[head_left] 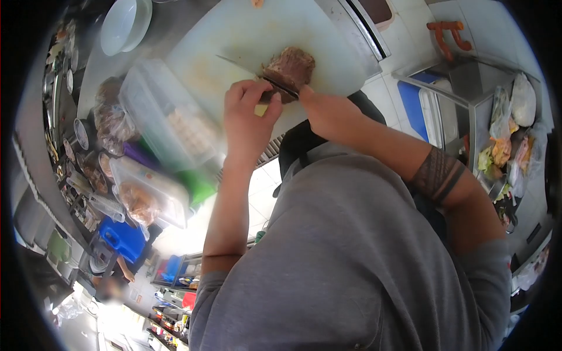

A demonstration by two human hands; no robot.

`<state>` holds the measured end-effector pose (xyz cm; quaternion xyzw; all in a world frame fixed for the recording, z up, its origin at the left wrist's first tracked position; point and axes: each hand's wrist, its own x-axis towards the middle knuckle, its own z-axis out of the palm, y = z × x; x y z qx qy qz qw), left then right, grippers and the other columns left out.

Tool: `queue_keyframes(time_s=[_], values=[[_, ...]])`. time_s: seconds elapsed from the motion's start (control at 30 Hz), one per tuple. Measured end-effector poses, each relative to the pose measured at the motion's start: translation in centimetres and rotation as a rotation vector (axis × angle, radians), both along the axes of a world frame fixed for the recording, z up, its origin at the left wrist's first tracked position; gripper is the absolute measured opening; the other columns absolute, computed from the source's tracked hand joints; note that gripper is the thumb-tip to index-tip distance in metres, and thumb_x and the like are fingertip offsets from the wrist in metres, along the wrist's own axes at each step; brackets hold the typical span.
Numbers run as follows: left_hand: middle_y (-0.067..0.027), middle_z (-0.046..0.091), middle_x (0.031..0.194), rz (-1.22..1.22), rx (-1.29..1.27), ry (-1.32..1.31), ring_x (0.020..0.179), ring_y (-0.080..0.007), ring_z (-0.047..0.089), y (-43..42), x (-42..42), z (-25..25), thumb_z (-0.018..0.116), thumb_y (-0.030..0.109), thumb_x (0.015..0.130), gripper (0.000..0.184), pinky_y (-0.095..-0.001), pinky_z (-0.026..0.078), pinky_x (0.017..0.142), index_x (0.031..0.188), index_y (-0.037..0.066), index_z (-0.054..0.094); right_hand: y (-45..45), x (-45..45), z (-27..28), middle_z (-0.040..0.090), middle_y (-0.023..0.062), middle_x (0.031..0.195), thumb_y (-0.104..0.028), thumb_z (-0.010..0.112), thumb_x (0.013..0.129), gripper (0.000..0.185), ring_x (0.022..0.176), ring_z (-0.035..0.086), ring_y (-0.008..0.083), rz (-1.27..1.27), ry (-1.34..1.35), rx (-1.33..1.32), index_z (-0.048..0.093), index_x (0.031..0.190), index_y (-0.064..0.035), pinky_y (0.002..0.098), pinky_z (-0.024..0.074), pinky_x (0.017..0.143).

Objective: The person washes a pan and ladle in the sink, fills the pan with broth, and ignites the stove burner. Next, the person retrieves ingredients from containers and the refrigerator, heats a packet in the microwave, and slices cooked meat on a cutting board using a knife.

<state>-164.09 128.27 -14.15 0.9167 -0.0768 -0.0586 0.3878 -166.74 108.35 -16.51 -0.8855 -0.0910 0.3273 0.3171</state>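
A chunk of brown cooked meat [295,63] lies on a large white cutting board [205,35]. My right hand [331,114] is closed round the handle of a knife [284,86], and the blade runs across the near side of the meat, its tip pointing to the upper left. My left hand [250,108] is curled on the near side of the blade, fingertips and thumb pinching the near part of the meat. My fingers partly hide that part. A small orange-brown scrap [257,3] rests at the board's far edge.
Left of the board is a clear plastic container [155,99] with pale pieces inside. Nearby are a tub [158,196] with bagged food, a white bowl [120,29] and plastic bags [111,111]. A metal cart [462,88] stands at right. Another person [111,286] is at lower left.
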Motion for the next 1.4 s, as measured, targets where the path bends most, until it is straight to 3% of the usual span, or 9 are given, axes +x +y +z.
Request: queue_keyframes(time_s=[0.33, 0.57, 0.67, 0.8, 1.03, 1.13, 1.23, 1.3, 1.4], values=[[-0.0116, 0.061, 0.108, -0.068, -0.001, -0.121, 0.094, -0.0255, 0.066, 0.9, -0.2, -0.5, 0.08, 0.014, 0.085, 0.026, -0.0356, 0.055, 0.084, 0.108, 0.006, 0.071, -5.8, 0.6, 3.3, 0.069, 0.0254, 0.092, -0.018, 0.054, 0.101, 0.022, 0.091, 0.066, 0.0473, 0.09, 0.01, -0.024, 0.054, 0.113, 0.0003, 0.0563, 0.0501, 0.078], [-0.0144, 0.054, 0.126, -0.163, 0.183, -0.132, 0.122, -0.0345, 0.05, -0.1, -0.6, 1.6, 0.081, 0.01, 0.077, 0.045, -0.0434, 0.048, 0.1, 0.12, 0.01, 0.067, -12.4, -2.7, 8.9, 0.066, 0.0307, 0.082, -0.022, 0.052, 0.103, 0.024, 0.087, 0.064, 0.0523, -0.279, -0.182, -0.265, 0.051, 0.105, 0.0018, 0.0592, 0.0492, 0.081], [-0.0138, 0.054, 0.13, -0.226, 0.206, -0.161, 0.126, -0.0366, 0.049, 0.6, -0.3, 1.1, 0.08, 0.006, 0.076, 0.05, -0.0446, 0.047, 0.101, 0.123, 0.011, 0.065, -15.4, -1.6, 8.4, 0.066, 0.0303, 0.085, -0.02, 0.051, 0.102, 0.022, 0.082, 0.066, 0.0499, -0.254, -0.23, -0.45, 0.05, 0.104, 0.0027, 0.0556, 0.0516, 0.073], [-0.013, 0.061, 0.127, -0.277, 0.184, -0.052, 0.122, -0.0375, 0.054, 1.8, -0.5, 0.5, 0.08, 0.003, 0.075, 0.049, -0.0439, 0.049, 0.101, 0.121, 0.01, 0.065, -15.8, 2.4, 6.8, 0.069, 0.0259, 0.076, -0.011, 0.05, 0.095, 0.02, 0.052, 0.068, 0.0328, -0.254, 0.081, -0.447, 0.059, 0.102, 0.0053, 0.0431, 0.0559, 0.049], [-0.0141, 0.068, 0.109, -0.017, 0.169, -0.098, 0.111, -0.0324, 0.063, 2.9, -2.2, 2.0, 0.083, 0.007, 0.076, 0.043, -0.0417, 0.051, 0.093, 0.114, 0.007, 0.063, -12.7, 12.8, 1.0, 0.073, 0.0249, 0.101, -0.009, 0.058, 0.086, 0.022, 0.089, 0.074, 0.0343, 0.221, -0.253, -0.671, 0.07, 0.097, 0.0066, 0.0487, 0.0587, 0.081], [-0.0092, 0.069, 0.091, 0.21, -0.128, 0.011, 0.08, -0.0207, 0.066, 4.1, -4.9, 2.2, 0.089, 0.012, 0.075, 0.045, -0.0331, 0.054, 0.076, 0.111, 0.008, 0.062, -9.8, 12.3, 1.9, 0.072, 0.022, 0.105, -0.015, 0.062, 0.088, 0.021, 0.1, 0.069, 0.036, 0.326, -0.698, -0.701, 0.07, 0.094, 0.0029, 0.0507, 0.0536, 0.091], [-0.0028, 0.07, 0.097, 0.416, -0.337, 0.181, 0.091, -0.0122, 0.064, 5.1, -9.4, 5.2, 0.091, 0.013, 0.074, 0.048, -0.0311, 0.052, 0.081, 0.111, 0.008, 0.061, -4.3, 9.5, 4.0, 0.067, 0.0253, 0.112, -0.03, 0.061, 0.094, 0.033, 0.102, 0.065, 0.0419, 0.263, -0.611, -0.327, 0.068, 0.097, 0.0021, 0.0523, 0.0514, 0.09], [-0.0071, 0.069, 0.099, 0.559, -0.634, 0.158, 0.09, -0.0179, 0.064, 6.1, -12.5, 5.8, 0.092, 0.017, 0.077, 0.056, -0.0323, 0.053, 0.082, 0.118, 0.004, 0.056, -1.9, 7.3, 0.6, 0.066, 0.0303, 0.11, -0.046, 0.07, 0.09, 0.056, 0.105, 0.064, 0.0457, 0.061, -0.573, -0.113, 0.063, 0.111, 0.0051, 0.0525, 0.051, 0.093], [-0.0135, 0.068, 0.118, 0.89, -1.162, 0.35, 0.111, -0.0218, 0.067, 8.2, -16.7, 11.3, 0.085, 0.013, 0.085, 0.057, -0.0387, 0.058, 0.088, 0.13, 0.003, 0.05, 1.6, 6.0, 0.6, 0.061, 0.0333, 0.119, -0.043, 0.078, 0.082, 0.066, 0.115, 0.058, 0.0484, -0.016, -0.516, -0.149, 0.059, 0.117, 0.0085, 0.0517, 0.0481, 0.101]])
